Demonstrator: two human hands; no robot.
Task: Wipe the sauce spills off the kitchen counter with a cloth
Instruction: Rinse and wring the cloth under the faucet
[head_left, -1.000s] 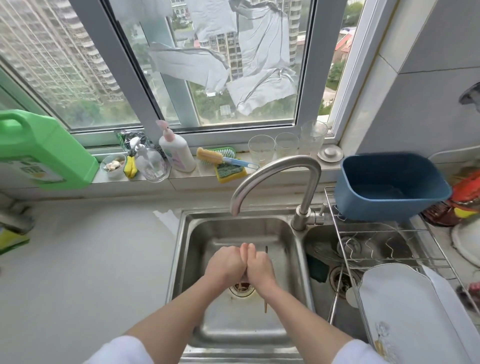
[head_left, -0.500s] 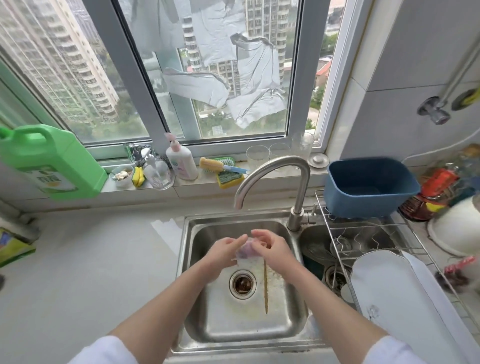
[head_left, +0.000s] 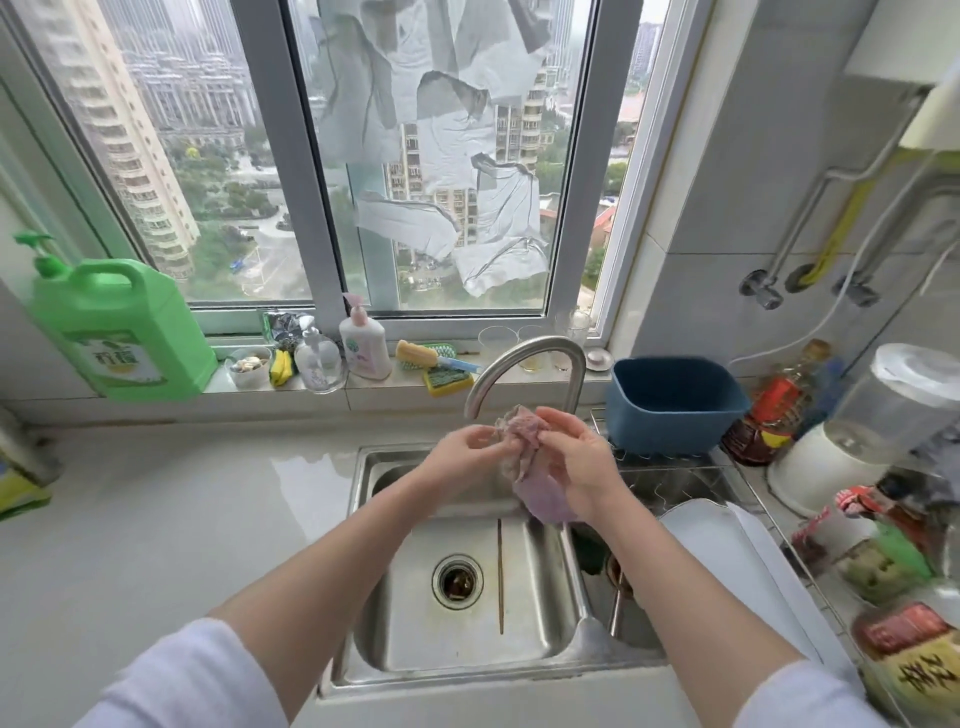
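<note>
Now lifted higher above the sink, left hand and right hand pinching the cloth — more unfurled, hanging lower — just under the faucet

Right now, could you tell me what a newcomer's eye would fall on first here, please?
Both hands, left and right, hold a crumpled pinkish cloth above the steel sink, just under the curved tap. A big green jug stands at the left of the window sill, and a blue tub sits to the right of the tap.
</note>
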